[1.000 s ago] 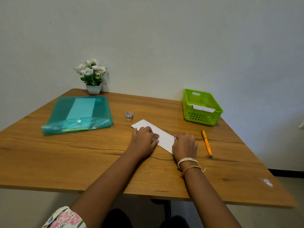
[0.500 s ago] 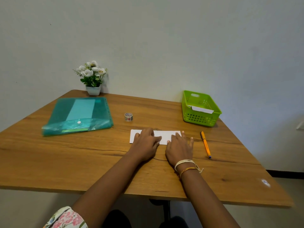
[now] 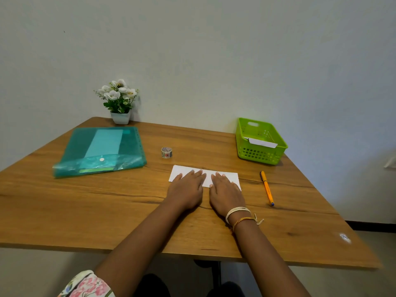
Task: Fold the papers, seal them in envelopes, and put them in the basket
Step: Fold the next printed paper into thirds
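A white folded paper lies flat as a long strip on the wooden table, square to me. My left hand rests palm down on its left half, fingers stretched out flat. My right hand presses its right half the same way, beside the left. Neither hand grips anything. The green basket stands at the back right with a white envelope lying inside it.
A small roll of patterned tape stands just beyond the paper. An orange pen lies to the right of my right hand. A teal plastic folder holding sheets lies at the left, a potted white flower behind it.
The paper turned from a slant to lie square to me. Both hands went from curled on its near edge to flat on top of it.
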`<state>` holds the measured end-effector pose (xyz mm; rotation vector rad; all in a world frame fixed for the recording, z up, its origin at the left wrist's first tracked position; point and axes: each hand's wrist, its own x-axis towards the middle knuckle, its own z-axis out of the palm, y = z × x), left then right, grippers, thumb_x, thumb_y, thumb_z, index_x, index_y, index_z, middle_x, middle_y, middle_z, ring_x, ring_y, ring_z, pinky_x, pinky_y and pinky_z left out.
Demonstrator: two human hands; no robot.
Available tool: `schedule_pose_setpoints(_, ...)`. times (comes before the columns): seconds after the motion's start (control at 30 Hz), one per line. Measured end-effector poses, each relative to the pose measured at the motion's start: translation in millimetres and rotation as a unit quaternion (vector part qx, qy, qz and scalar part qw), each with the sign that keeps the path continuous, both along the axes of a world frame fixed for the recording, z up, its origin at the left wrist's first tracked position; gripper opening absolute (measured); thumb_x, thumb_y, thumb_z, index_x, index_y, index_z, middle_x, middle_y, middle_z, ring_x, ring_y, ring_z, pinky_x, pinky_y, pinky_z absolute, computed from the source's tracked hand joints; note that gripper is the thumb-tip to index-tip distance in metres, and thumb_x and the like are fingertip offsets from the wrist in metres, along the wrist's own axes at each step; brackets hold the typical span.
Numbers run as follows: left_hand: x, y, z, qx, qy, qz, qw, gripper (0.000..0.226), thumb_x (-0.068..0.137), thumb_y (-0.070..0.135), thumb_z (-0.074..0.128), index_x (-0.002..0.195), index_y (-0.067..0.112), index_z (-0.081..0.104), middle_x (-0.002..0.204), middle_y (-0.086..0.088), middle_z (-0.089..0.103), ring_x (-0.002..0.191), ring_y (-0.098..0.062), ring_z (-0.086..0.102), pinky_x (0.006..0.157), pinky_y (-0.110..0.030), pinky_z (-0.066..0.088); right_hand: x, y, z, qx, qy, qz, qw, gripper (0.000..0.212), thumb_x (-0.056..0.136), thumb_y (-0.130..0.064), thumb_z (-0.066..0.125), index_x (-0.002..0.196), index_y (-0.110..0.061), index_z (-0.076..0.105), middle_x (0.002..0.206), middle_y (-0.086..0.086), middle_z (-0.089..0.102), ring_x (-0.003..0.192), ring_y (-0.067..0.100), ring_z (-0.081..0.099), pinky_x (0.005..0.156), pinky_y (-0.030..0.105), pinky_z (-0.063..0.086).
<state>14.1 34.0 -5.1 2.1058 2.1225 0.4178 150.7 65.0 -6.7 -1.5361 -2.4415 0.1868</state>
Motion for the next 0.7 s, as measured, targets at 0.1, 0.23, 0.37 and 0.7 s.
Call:
schedule_pose_setpoints(0.1, -3, 0, 1, -0.015, 0.012, 0.029, 0.999, 0.053, 0.102, 0.032, 0.022, 0.153, 0.023, 0.014, 0.161, 0.005, 0.01, 0.148, -0.013, 0.008, 0.12, -0.037, 0.01, 5, 4, 0, -0.009, -0.005, -0.027, 1.0, 0.051, 0.101, -0.029, 0.026, 0.15, -0.015, 0.025, 0.159, 0.003, 0.021, 0.147, 0.019, 0.016, 0.118, 0.039, 0.016)
schedule_pose_setpoints(0.23, -11, -3, 1, -0.016, 0.017, 0.079, 0.997, 0.055, 0.101, 0.035, 0.021, 0.153, 0.021, 0.012, 0.161, 0.003, 0.007, 0.148, -0.015, 0.007, 0.12, -0.038, 0.009, 13, 9, -1, -0.011, -0.005, -0.084, 0.996, 0.051, 0.101, -0.029, 0.026, 0.149, -0.012, 0.026, 0.158, 0.006, 0.022, 0.147, 0.021, 0.017, 0.117, 0.039, 0.02)
schedule_pose_setpoints(0.37, -13, -4, 0, -0.013, 0.017, 0.096, 0.995, 0.055, 0.101, 0.035, 0.02, 0.153, 0.021, 0.011, 0.162, 0.002, 0.006, 0.148, -0.016, 0.006, 0.12, -0.038, 0.009, 10, 8, -2, -0.02, -0.006, -0.113, 0.993, 0.052, 0.1, -0.029, 0.026, 0.149, -0.011, 0.023, 0.159, 0.007, 0.018, 0.147, 0.022, 0.014, 0.118, 0.04, 0.02)
schedule_pose_setpoints(0.7, -16, -1, -2, 0.007, 0.033, 0.05, 0.998, 0.052, 0.102, 0.033, 0.02, 0.152, 0.023, 0.017, 0.161, 0.0, 0.009, 0.148, -0.016, 0.008, 0.119, -0.043, 0.007, 1, -5, 2, 0.029, 0.065, 0.076, 0.995, 0.043, 0.099, -0.02, 0.037, 0.142, -0.019, 0.042, 0.152, 0.0, 0.037, 0.144, 0.016, 0.027, 0.115, 0.031, 0.024)
